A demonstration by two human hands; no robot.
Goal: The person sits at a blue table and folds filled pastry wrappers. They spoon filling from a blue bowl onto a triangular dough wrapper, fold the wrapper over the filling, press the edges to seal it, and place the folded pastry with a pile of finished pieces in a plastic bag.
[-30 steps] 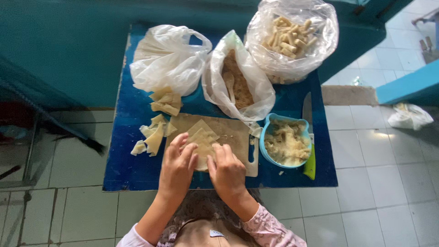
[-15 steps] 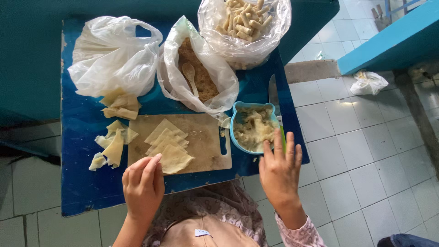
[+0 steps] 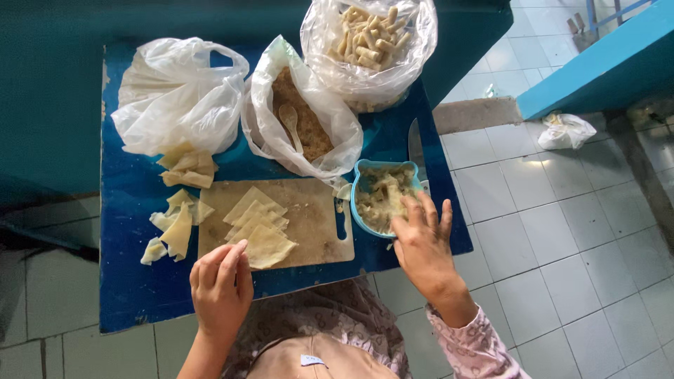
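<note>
Since a moment ago the right hand (image 3: pixel 423 242) has moved into the blue bowl (image 3: pixel 363 184) of pale filling, fingers spread and loose, while the left hand (image 3: pixel 221 284), relaxed, fingertips touching the stacked wrappers (image 3: pixel 258 228) on the wooden board (image 3: pixel 316 217), below three plastic bags (image 3: pixel 175 95).

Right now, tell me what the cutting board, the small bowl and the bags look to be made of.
Cutting board: apparently wood, matte tan with a cut-out handle slot. Small bowl: likely plastic, a smooth light-blue rim; the right hand reaches into it. Bags: thin plastic film, crinkled, glossy and translucent, contents showing through. The left hand touches pale dough-like sheets, soft and matte.
</note>
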